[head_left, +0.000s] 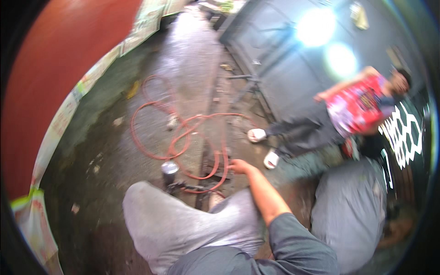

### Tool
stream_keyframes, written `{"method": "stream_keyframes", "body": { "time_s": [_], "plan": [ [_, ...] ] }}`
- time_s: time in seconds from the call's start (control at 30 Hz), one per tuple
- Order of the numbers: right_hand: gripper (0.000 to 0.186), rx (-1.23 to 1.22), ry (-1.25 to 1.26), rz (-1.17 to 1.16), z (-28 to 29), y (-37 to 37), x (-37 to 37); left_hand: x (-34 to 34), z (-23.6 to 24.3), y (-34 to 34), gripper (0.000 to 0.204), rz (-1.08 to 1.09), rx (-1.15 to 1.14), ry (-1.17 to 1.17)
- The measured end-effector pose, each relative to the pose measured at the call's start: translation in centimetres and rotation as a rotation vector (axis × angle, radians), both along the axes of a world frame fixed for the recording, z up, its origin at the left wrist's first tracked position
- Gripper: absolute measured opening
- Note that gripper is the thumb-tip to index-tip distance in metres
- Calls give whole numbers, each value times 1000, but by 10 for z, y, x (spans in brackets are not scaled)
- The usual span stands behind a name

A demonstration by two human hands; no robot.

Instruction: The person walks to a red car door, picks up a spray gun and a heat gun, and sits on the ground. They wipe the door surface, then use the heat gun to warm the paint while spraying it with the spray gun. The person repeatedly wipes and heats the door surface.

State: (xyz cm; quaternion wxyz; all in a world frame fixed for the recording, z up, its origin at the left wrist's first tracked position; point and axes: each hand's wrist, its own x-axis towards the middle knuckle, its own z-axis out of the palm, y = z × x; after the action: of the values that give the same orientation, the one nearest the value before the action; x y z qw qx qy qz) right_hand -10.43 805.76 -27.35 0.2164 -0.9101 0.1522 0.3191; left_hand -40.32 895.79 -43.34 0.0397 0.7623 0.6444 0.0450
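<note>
My right hand (239, 166) reaches forward over my bent leg, its fingers beside an orange hose (226, 153). The fingers are blurred, and whether they grip the hose or only lie by it is unclear. The hose lies in loose loops on the wet ground. Left of that hand, beyond my knee, is a dark cup-shaped container (170, 170) with a silvery top. Next to it is a black tool part (192, 187), close to the hose. My left hand is out of view.
A person in a red patterned shirt (364, 103) stands at the right by a large grey metal panel (279, 50). A big grey cloth-covered shape (350, 211) is at my right. A red curved surface (59, 78) edged with printed sheeting (68, 103) fills the left.
</note>
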Motion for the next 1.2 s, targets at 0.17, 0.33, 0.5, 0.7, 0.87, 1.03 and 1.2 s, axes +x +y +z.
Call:
{"method": "stream_keyframes", "body": {
  "time_s": [0.17, 0.33, 0.5, 0.7, 0.87, 1.03, 1.2],
  "plan": [
    [44, -50, 46, -5, -15, 15, 1, 102, -8, -58, 77, -375, -101, -113],
    [43, -179, 0, 181, -13, 27, 4, 164, -14, -121, 74, -620, -305, -183],
    [43, -97, 40, 184, -6, 53, 14, 186, 4, -154, 72, -741, -403, -228],
    [46, 38, -119, 268, 34, 93, 37, 191, 47, -170, 69, -829, -462, -307],
    [43, 195, -306, 433, 78, 137, 60, 182, 122, -176, 67, -893, -548, -463],
    [45, 675, -578, 401, 138, 184, 21, 169, 238, -192, 64, -1055, -816, -785],
    [42, 983, -662, 303, 183, 191, -24, 219, 360, -318, 72, -1264, -1002, -1285]
  ]
}}
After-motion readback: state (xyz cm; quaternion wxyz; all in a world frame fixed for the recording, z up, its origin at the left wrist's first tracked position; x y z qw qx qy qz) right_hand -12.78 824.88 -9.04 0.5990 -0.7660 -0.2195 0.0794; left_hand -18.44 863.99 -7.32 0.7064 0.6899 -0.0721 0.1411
